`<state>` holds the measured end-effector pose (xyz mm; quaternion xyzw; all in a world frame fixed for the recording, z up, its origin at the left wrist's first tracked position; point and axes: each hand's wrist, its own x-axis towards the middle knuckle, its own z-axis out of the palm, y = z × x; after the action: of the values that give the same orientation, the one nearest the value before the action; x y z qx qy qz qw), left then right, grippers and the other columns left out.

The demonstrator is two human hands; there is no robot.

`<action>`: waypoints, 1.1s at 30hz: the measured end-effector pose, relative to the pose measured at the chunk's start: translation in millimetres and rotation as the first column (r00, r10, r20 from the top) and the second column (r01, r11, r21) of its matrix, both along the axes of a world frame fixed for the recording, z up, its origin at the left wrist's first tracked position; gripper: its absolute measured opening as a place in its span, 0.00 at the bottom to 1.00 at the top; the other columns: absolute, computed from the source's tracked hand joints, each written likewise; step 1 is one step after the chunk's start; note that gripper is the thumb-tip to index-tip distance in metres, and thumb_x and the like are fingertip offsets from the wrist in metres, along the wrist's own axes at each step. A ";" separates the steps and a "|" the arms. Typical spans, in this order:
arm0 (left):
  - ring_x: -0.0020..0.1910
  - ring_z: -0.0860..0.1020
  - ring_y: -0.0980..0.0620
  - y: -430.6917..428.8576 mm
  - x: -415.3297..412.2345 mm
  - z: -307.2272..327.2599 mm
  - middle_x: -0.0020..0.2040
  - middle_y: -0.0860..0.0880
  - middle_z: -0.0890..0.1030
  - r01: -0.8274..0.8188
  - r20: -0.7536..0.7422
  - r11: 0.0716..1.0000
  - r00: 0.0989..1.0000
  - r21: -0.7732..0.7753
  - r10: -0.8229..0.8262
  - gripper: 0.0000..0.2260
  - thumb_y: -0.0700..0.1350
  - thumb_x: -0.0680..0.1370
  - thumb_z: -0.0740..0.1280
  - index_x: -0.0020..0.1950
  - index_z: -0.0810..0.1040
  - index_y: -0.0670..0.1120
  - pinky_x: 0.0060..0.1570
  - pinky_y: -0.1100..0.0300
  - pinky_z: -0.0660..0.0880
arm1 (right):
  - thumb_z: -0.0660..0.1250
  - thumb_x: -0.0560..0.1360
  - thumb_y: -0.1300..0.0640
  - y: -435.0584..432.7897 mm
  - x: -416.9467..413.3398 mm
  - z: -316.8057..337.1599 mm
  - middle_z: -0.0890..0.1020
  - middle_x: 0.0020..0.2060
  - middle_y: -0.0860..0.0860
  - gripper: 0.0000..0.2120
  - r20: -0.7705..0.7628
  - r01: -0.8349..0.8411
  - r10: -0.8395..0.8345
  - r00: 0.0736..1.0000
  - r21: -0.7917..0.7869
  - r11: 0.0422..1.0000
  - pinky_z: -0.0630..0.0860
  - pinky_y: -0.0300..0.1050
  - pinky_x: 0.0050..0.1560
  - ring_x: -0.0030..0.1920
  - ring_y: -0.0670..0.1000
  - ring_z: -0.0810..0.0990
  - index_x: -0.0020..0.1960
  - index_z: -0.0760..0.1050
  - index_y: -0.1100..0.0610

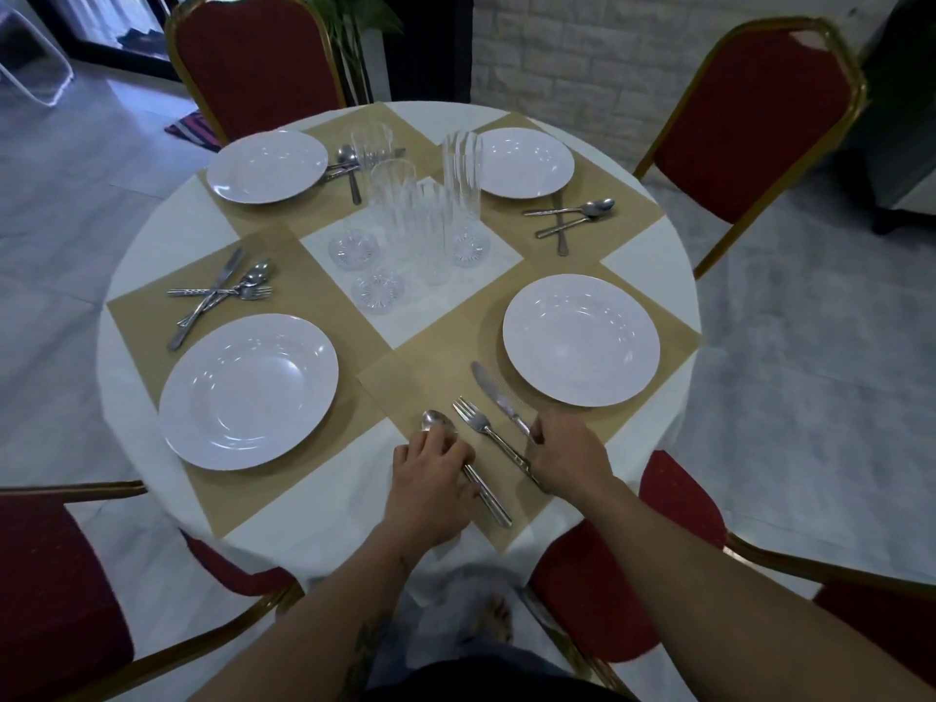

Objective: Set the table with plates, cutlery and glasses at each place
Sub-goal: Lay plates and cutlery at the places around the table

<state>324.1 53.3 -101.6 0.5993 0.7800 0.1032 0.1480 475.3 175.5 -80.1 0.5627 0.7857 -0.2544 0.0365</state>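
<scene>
Round white-clothed table (177, 220): on the near tan placemat (405, 382), left of a plate (581, 338), lie spoon (438, 423), fork (476, 423) and knife (494, 392) side by side. Left hand (430, 481) curls over the spoon's neck; right hand (567, 458) pinches the knife's handle.

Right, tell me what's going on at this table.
A person is arranging cutlery at the near right place: the left hand holds the spoon, the right hand pinches the knife handle, with the fork between them. All four plates are down. The glasses are clustered at the centre of the table, none placed yet.
</scene>
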 end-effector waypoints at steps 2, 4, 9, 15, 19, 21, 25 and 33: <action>0.60 0.66 0.51 0.5 1.4 0.2 0.62 0.54 0.70 -0.003 -0.005 1.000 1.000 -0.005 0.003 0.15 0.58 0.75 0.64 0.60 0.73 0.57 0.62 0.56 0.64 | 0.68 0.71 0.60 -2.9 -2.3 -1.8 0.79 0.44 0.52 0.05 -0.021 -0.019 0.019 1.000 -0.006 1.000 0.77 0.49 0.43 0.45 0.56 0.79 0.46 0.76 0.55; 0.60 0.66 0.51 0.7 2.3 0.0 0.62 0.54 0.70 -0.005 -0.009 1.000 1.000 -0.006 0.005 0.14 0.58 0.75 0.64 0.59 0.73 0.57 0.62 0.56 0.65 | 0.69 0.70 0.60 -7.8 -4.4 -3.0 0.78 0.45 0.51 0.06 -0.023 -0.043 0.043 0.999 -0.005 0.999 0.77 0.49 0.44 0.46 0.55 0.78 0.46 0.75 0.55; 0.60 0.66 0.52 -0.6 2.0 -0.3 0.62 0.54 0.70 -0.005 -0.002 1.000 1.000 -0.016 0.005 0.14 0.58 0.75 0.64 0.60 0.73 0.57 0.63 0.56 0.65 | 0.69 0.72 0.59 -17.0 -5.4 -8.1 0.78 0.44 0.52 0.06 -0.036 -0.052 0.052 0.998 -0.009 0.999 0.76 0.48 0.41 0.44 0.54 0.78 0.47 0.73 0.55; 0.60 0.66 0.51 -0.7 2.6 0.3 0.61 0.54 0.70 -0.010 -0.005 1.000 1.000 -0.012 0.010 0.14 0.59 0.75 0.64 0.59 0.73 0.57 0.63 0.55 0.64 | 0.66 0.72 0.59 -8.4 -1.5 -5.0 0.78 0.46 0.52 0.05 -0.027 -0.008 0.008 1.000 0.000 1.000 0.74 0.47 0.41 0.46 0.55 0.78 0.47 0.74 0.56; 0.61 0.66 0.51 -1.5 3.4 0.1 0.62 0.54 0.70 -0.014 0.012 1.000 1.000 -0.004 0.014 0.15 0.58 0.75 0.65 0.60 0.73 0.57 0.64 0.55 0.63 | 0.64 0.71 0.59 -2.8 2.1 -2.8 0.79 0.46 0.53 0.06 -0.009 0.009 -0.009 1.000 -0.006 1.000 0.77 0.50 0.44 0.47 0.57 0.79 0.48 0.75 0.56; 0.62 0.66 0.51 -1.4 3.9 0.4 0.63 0.54 0.70 -0.016 0.016 1.000 1.000 -0.003 0.016 0.15 0.58 0.75 0.66 0.60 0.73 0.57 0.64 0.55 0.63 | 0.64 0.71 0.58 -2.2 3.4 -0.6 0.79 0.46 0.52 0.06 0.019 0.014 -0.013 1.000 -0.008 1.000 0.75 0.48 0.42 0.46 0.56 0.78 0.48 0.75 0.56; 0.64 0.65 0.51 -0.4 5.1 1.1 0.65 0.54 0.69 -0.022 0.017 1.000 1.000 -0.020 0.022 0.15 0.58 0.76 0.65 0.61 0.72 0.57 0.66 0.54 0.63 | 0.64 0.69 0.57 -3.0 4.1 0.5 0.77 0.43 0.52 0.05 0.062 0.016 -0.016 0.998 -0.005 1.000 0.72 0.46 0.39 0.42 0.55 0.77 0.44 0.71 0.56; 0.63 0.65 0.51 -1.1 3.0 2.6 0.63 0.55 0.69 -0.012 0.037 1.000 0.999 -0.022 0.013 0.14 0.58 0.76 0.66 0.60 0.72 0.57 0.66 0.54 0.63 | 0.67 0.71 0.57 -12.7 1.6 3.8 0.77 0.48 0.52 0.09 0.147 0.081 -0.094 0.985 0.093 0.992 0.74 0.47 0.45 0.51 0.55 0.79 0.50 0.74 0.56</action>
<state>327.1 52.3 -99.0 0.5908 0.7818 0.1067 0.1685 476.9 162.8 -76.3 0.6154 0.7654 -0.1782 0.0604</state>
